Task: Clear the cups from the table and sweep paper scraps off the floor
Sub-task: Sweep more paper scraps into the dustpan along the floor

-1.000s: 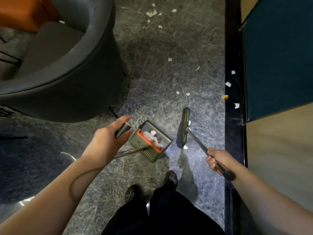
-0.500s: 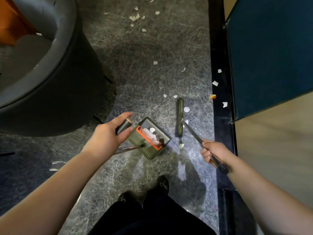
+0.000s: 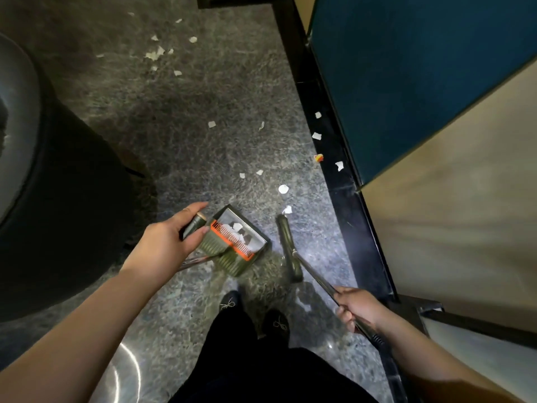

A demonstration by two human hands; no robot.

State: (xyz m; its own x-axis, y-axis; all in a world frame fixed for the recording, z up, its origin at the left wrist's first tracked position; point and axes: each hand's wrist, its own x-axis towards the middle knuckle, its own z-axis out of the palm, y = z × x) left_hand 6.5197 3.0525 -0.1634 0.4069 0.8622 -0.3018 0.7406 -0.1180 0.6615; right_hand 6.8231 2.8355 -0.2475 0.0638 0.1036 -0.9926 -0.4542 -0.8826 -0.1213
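Olive-green long-handled dustpan [image 3: 236, 245], orange comb edge: holds white paper scraps [image 3: 236, 227].
Your left hand [image 3: 168, 242] grips its handle; your right hand [image 3: 359, 308] grips the dark metal-handled broom [image 3: 287, 245].

Lying on the floor [image 3: 180, 146], just ahead of the shoes [image 3: 276, 322]: dustpan [image 3: 236, 242] at left, broom head [image 3: 287, 248] just beside it at right. Sitting inside the dustpan: a few paper scraps [image 3: 236, 227]. Scattering ahead of the broom head and along the dark strip [image 3: 328, 146] at right: more scraps [image 3: 283, 189]. Standing far left: an armchair [image 3: 43, 199]; rising at right: a wall panel [image 3: 406, 82].
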